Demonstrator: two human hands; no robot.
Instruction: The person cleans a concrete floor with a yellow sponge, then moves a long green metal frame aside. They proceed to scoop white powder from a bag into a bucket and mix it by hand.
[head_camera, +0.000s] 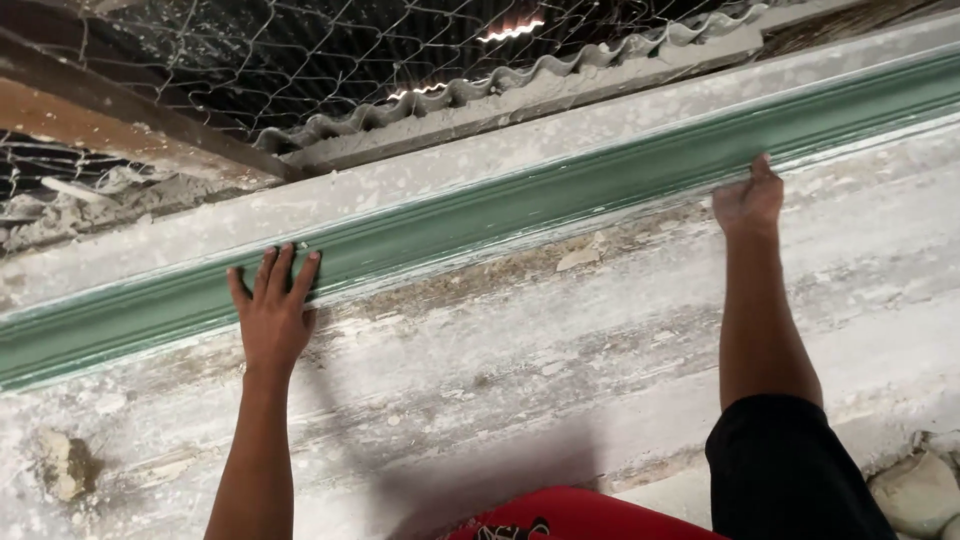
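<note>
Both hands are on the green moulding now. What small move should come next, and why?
Probably press the left hand flatter along the green moulding. Its fingertips only reach the lower edge, while the right hand already sits against the strip farther along, and the wall below looks rough and flaking.

Plaster-crusted workbench (560, 350) carries a long green moulding (520, 205).
</note>
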